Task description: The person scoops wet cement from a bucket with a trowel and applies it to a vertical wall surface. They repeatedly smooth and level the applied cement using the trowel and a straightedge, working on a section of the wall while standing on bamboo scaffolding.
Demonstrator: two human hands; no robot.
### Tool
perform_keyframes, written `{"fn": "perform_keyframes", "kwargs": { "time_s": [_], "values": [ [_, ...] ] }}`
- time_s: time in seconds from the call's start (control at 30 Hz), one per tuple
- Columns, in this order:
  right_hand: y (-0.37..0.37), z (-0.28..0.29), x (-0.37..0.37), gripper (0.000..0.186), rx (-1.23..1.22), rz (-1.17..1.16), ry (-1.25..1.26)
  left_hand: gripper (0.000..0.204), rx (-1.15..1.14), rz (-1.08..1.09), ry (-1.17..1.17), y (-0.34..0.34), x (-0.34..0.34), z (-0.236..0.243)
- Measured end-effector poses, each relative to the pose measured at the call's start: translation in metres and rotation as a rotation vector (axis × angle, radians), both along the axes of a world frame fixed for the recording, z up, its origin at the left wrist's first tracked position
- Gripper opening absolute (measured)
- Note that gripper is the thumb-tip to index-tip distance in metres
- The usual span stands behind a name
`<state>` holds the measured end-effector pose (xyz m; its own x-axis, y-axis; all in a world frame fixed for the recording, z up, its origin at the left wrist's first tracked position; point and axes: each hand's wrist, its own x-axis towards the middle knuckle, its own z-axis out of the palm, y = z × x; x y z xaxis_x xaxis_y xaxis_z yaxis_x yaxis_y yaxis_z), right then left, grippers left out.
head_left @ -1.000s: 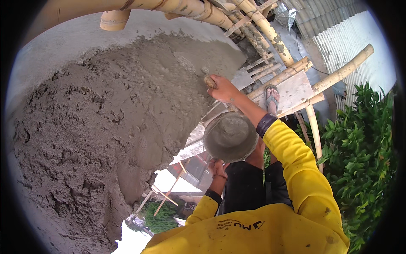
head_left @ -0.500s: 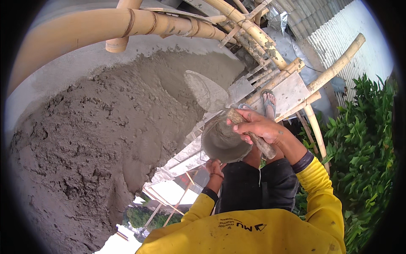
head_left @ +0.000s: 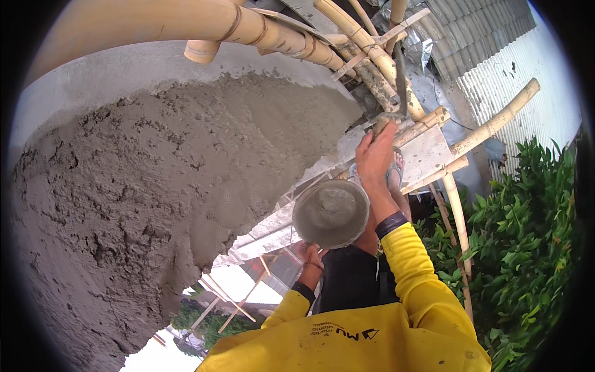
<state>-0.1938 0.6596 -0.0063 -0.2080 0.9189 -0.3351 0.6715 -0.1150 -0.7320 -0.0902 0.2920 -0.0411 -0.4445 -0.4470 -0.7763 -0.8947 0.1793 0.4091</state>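
My left hand (head_left: 311,254) grips the near side of a round grey mortar bucket (head_left: 360,230), held in front of my thighs. Wet grey mortar (head_left: 334,208) lies inside it. My right hand (head_left: 375,158) is raised beyond the bucket, to its right, closed around the wooden handle of a trowel (head_left: 384,122). The trowel's blade is hard to make out from this angle. To the left stands a wall coated with wet mortar (head_left: 142,180), rough and lumpy over most of it and smoother toward the far right end.
A thick bamboo pole (head_left: 136,28) crosses the top, with more lashed bamboo (head_left: 365,43) beyond. My sandalled foot (head_left: 395,168) stands by a scaffold board (head_left: 427,152). Leafy plants (head_left: 520,248) grow at right, below corrugated roofing (head_left: 514,74).
My right hand has moved away from over the bucket, farther out, turning the trowel so its broad blade no longer shows. The bucket's inside is now uncovered. My left hand keeps its hold.
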Motion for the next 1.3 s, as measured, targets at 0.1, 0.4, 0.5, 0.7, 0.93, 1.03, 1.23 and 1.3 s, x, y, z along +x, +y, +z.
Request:
{"fn": "perform_keyframes", "kwargs": {
  "time_s": [0.1,0.4,0.5,0.7,0.93,1.03,1.23,1.3],
  "values": [
    [-0.084,0.046,0.019,0.044,-0.251,0.842,0.222,0.034,0.002,0.034,-0.057,0.000,0.003,0.010],
    [-0.047,-0.042,0.038,0.041,-0.217,0.691,-0.017,0.021,-0.004,0.122,-0.029,-0.015,0.018,0.015],
    [-0.031,-0.109,-0.034,0.047,-0.406,0.738,-0.179,0.025,0.001,0.119,-0.008,-0.016,0.024,0.014],
    [-0.048,-0.149,-0.111,0.061,-0.495,0.867,0.103,0.029,0.024,0.136,0.005,-0.003,0.027,0.015],
    [-0.058,-0.067,-0.061,0.051,-0.578,0.889,0.314,0.034,0.014,0.141,-0.053,0.011,0.022,0.015],
    [-0.057,-0.025,-0.034,0.049,-0.661,0.874,0.461,0.030,-0.004,0.104,-0.040,0.012,0.020,0.013],
    [-0.050,0.027,0.024,0.043,-0.717,0.887,0.542,0.042,0.036,0.035,-0.066,0.009,0.010,0.004],
    [-0.032,0.037,0.050,0.038,-1.216,0.847,0.613,0.043,0.085,0.002,-0.077,0.007,0.004,0.000]
  ]
}}
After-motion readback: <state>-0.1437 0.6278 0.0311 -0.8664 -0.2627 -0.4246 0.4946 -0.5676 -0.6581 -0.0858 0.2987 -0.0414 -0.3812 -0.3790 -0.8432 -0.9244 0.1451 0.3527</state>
